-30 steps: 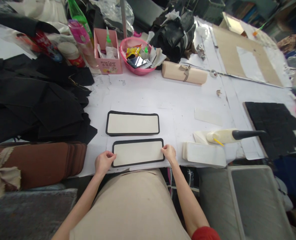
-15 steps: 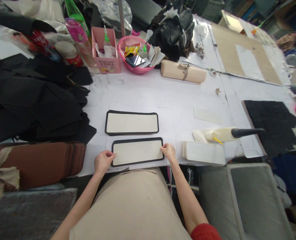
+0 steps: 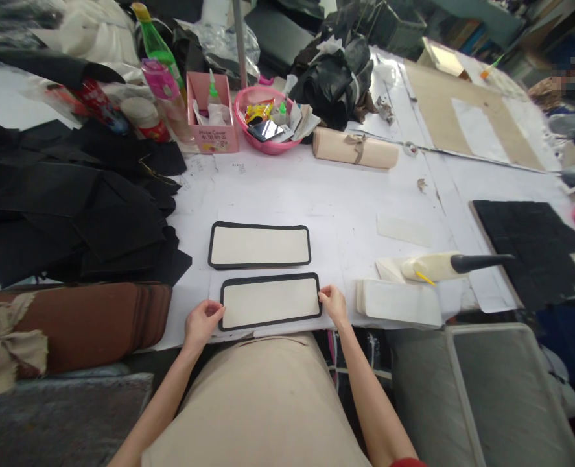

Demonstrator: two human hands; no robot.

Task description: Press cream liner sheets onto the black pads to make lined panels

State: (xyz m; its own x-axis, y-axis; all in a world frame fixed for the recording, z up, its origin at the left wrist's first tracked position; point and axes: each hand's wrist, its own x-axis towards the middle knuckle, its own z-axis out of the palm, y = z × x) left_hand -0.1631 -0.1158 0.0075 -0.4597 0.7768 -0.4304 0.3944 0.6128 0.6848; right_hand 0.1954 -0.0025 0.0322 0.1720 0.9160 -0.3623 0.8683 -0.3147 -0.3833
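Note:
A flat white panel with a black border and rounded corners [image 3: 270, 303] lies at the table's front edge, slightly tilted. My left hand [image 3: 203, 324] pinches its left end between thumb and fingers. At the opposite end, my right hand [image 3: 334, 305] is closed on the right border in the same way. Just beyond lies a similar black-bordered panel [image 3: 260, 245], which neither hand touches. To the right of my right hand sits a stack of white rectangular pieces [image 3: 401, 303].
Black sheets [image 3: 73, 207] and tied brown panels [image 3: 78, 321] lie to the left. On the right are a cream bottle with a black nozzle [image 3: 433, 264] and a stack of black pieces [image 3: 525, 246]. A pink basin [image 3: 268, 146] and a beige roll [image 3: 355, 148] stand farther back.
The whole view has shifted slightly, so things appear a little lower. Both hands remain at the two ends of the near panel, with the right fingers a little nearer its outer edge.

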